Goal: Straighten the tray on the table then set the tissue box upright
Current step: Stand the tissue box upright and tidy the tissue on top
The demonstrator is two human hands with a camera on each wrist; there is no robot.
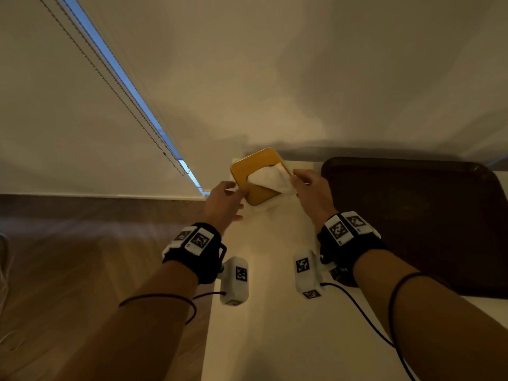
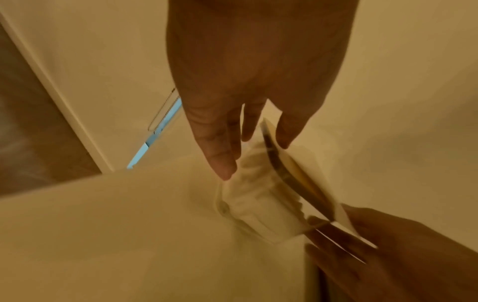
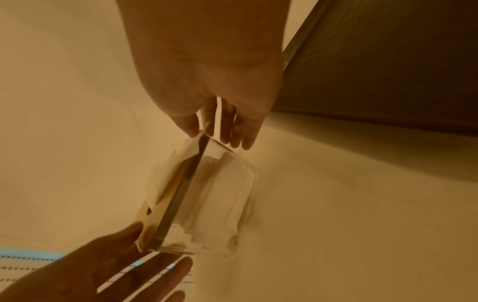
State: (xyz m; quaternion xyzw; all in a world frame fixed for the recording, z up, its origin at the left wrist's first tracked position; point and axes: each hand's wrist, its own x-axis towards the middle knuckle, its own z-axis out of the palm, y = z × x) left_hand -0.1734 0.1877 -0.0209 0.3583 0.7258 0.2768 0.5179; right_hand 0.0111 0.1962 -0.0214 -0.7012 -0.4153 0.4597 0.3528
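The tissue box, a clear case with a yellow wooden lid, stands tilted near the far left corner of the white table, its lid facing me. A white tissue spills from the lid's opening. My left hand pinches the lid's left edge between thumb and fingers, and my right hand pinches its right edge. The right wrist view shows the box leaning, with its clear base on the table. The dark brown tray lies flat to the right, square with the table's edges.
The table's left edge runs just below my left wrist, with wooden floor beyond it. A pale wall stands close behind the box. A window blind with bead cords hangs at the left. Bare tabletop stretches toward me.
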